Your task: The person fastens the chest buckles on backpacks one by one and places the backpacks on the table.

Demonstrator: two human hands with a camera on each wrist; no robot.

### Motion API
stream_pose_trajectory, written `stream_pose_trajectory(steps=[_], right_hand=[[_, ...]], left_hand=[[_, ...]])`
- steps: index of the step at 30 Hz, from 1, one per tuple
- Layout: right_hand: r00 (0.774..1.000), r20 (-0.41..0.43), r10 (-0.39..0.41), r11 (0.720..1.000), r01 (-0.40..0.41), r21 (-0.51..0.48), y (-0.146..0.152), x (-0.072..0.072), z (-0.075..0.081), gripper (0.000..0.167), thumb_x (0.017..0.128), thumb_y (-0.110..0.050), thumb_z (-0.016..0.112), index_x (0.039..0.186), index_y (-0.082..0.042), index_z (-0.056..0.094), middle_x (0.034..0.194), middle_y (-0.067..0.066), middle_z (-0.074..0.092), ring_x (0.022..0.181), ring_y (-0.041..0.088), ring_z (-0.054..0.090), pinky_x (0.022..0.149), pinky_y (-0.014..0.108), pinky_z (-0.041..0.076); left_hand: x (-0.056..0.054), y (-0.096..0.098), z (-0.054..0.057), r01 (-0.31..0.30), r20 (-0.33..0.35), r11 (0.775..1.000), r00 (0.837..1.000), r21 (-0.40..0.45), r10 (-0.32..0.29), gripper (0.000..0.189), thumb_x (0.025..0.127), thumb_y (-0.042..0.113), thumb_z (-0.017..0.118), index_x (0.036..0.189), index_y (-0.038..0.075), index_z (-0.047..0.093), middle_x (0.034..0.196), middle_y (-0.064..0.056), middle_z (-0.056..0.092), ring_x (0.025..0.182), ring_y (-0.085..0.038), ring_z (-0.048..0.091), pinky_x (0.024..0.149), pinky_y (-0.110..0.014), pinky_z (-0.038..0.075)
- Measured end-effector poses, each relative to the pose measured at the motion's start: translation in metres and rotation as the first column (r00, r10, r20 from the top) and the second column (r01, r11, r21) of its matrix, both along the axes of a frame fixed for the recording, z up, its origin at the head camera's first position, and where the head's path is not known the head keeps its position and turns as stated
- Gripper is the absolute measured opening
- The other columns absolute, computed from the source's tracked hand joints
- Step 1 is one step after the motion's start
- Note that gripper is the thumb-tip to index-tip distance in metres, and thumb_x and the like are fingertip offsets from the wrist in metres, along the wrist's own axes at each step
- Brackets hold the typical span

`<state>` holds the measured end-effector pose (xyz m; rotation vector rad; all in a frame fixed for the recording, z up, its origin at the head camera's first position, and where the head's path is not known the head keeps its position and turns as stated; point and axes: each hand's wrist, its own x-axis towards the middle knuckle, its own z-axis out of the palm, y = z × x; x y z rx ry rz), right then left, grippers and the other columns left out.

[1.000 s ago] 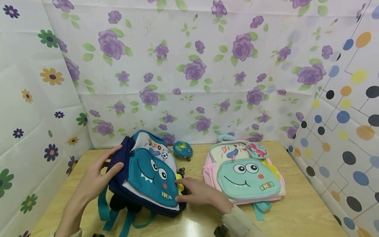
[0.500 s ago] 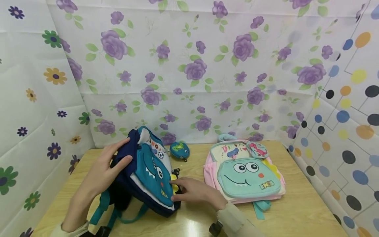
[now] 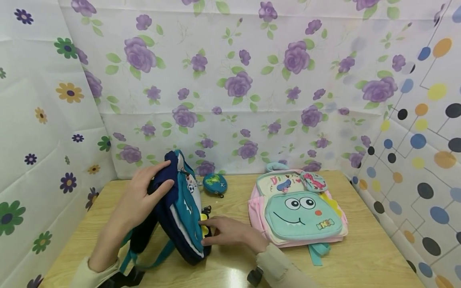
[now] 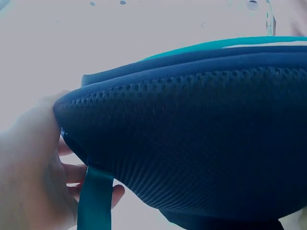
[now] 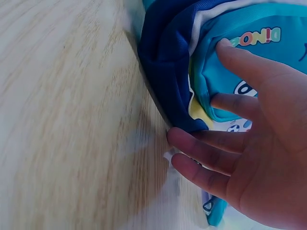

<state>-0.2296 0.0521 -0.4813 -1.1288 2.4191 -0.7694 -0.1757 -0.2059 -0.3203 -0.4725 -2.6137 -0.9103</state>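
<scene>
A navy and teal dinosaur backpack stands tilted on the table, its front turned toward the right. My left hand grips its upper left side, thumb toward the front and the other fingers behind the edge, as the left wrist view also shows beside the dark mesh side. On the opposite side, my right hand touches the lower edge with spread fingers, near the yellow spikes. In the right wrist view, the thumb lies over the teal front pocket. The backpack's rear is mostly hidden.
A round teal pouch lies behind the backpack. To the right rests a pink and mint dinosaur backpack with a strap hanging forward. Patterned cloth walls enclose the wooden table at back and sides.
The navy backpack has turned so its front faces more to the right and shows narrower. My left hand moved right and up with it; my right hand shifted left. The round pouch slid slightly left.
</scene>
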Motion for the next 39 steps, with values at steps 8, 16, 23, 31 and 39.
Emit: stream_pose_trajectory(steps=[8, 16, 23, 31, 39], right_hand=[[0.998, 0.047, -0.038, 0.999, 0.038, -0.002, 0.000, 0.001, -0.005, 0.065, 0.094, -0.059, 0.058, 0.151, -0.031, 0.043, 0.137, -0.001, 0.056, 0.095, 0.001, 0.059, 0.085, 0.020, 0.048], [0.993, -0.007, -0.119, 0.993, 0.119, -0.025, 0.020, 0.007, 0.004, 0.058, 0.097, -0.048, 0.059, 0.146, -0.020, 0.050, 0.139, 0.003, 0.057, 0.101, 0.010, 0.064, 0.088, 0.025, 0.052], [0.984, -0.026, -0.176, 0.975, 0.170, -0.142, 0.043, 0.008, 0.027, 0.051, 0.099, -0.039, 0.061, 0.143, -0.015, 0.053, 0.139, 0.004, 0.058, 0.102, 0.014, 0.066, 0.089, 0.031, 0.054], [0.960, 0.006, -0.281, 0.931, 0.274, -0.240, 0.062, 0.018, 0.049, 0.046, 0.098, -0.052, 0.056, 0.140, -0.034, 0.053, 0.133, -0.007, 0.061, 0.102, 0.006, 0.063, 0.090, 0.035, 0.052], [0.946, -0.062, -0.318, 0.899, 0.280, -0.336, 0.072, 0.024, 0.064, 0.041, 0.099, -0.041, 0.060, 0.139, -0.031, 0.054, 0.127, -0.011, 0.062, 0.101, 0.006, 0.064, 0.086, 0.032, 0.053]], left_hand=[[-0.006, 0.015, 0.014, -0.007, 0.121, 1.000, 0.993, -0.030, 0.011, 0.062, 0.096, 0.054, 0.057, 0.151, 0.028, 0.043, 0.150, -0.015, 0.045, 0.139, -0.042, 0.033, 0.105, -0.068, 0.032], [-0.010, 0.028, 0.018, 0.004, 0.161, 1.000, 0.987, -0.031, 0.001, 0.065, 0.093, 0.057, 0.061, 0.149, 0.028, 0.046, 0.150, -0.013, 0.044, 0.139, -0.042, 0.032, 0.106, -0.068, 0.031], [-0.011, 0.034, 0.021, -0.007, 0.171, 0.999, 0.985, -0.050, 0.016, 0.066, 0.092, 0.060, 0.060, 0.148, 0.029, 0.046, 0.151, -0.012, 0.042, 0.140, -0.040, 0.031, 0.106, -0.068, 0.033], [-0.015, 0.046, 0.021, -0.006, 0.149, 0.999, 0.989, -0.049, 0.013, 0.064, 0.092, 0.058, 0.062, 0.147, 0.028, 0.049, 0.144, -0.012, 0.047, 0.137, -0.038, 0.035, 0.105, -0.065, 0.036], [-0.019, 0.056, 0.018, -0.023, 0.149, 0.997, 0.988, -0.068, 0.032, 0.061, 0.092, 0.054, 0.064, 0.146, 0.030, 0.049, 0.147, -0.013, 0.044, 0.140, -0.039, 0.032, 0.104, -0.066, 0.037]])
